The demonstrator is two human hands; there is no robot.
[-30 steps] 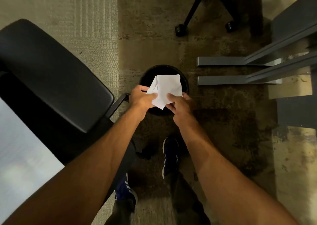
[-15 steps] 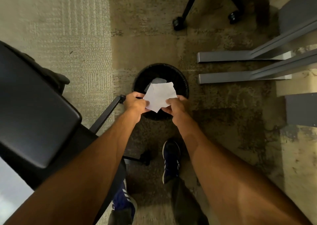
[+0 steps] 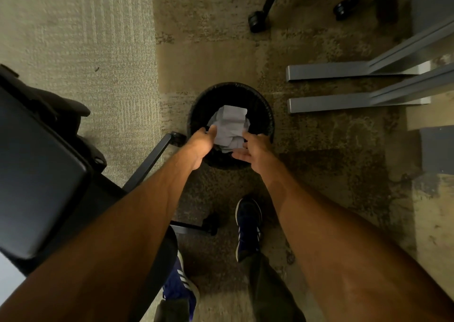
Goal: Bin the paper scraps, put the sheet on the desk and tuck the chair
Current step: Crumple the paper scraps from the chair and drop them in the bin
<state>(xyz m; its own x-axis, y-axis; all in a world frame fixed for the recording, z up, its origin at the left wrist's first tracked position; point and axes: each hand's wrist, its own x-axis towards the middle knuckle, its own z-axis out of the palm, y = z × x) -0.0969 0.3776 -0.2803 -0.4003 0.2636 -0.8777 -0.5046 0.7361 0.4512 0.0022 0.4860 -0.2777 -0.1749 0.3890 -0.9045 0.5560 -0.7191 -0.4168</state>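
White paper scraps (image 3: 231,125) lie loose inside a round black waste bin (image 3: 262,108) on the carpet ahead of my feet. My left hand (image 3: 202,143) hovers over the bin's near left rim, fingers relaxed and spread, holding nothing. My right hand (image 3: 253,148) hangs over the near right rim, palm turned inward, fingers loose, also holding nothing. A black office chair (image 3: 41,174) stands at my left, its back toward me and one leg reaching to the bin. No desk top or whole sheet is in view.
Grey metal desk feet (image 3: 344,72) (image 3: 344,104) lie on the floor right of the bin. Castors of another chair (image 3: 256,22) stand at the top. My shoes (image 3: 248,226) are just behind the bin. Pale carpet spreads at upper left.
Both hands held the white paper above the bin; they have let go, and the paper has dropped into the bin. The hands now hover apart over the rim.
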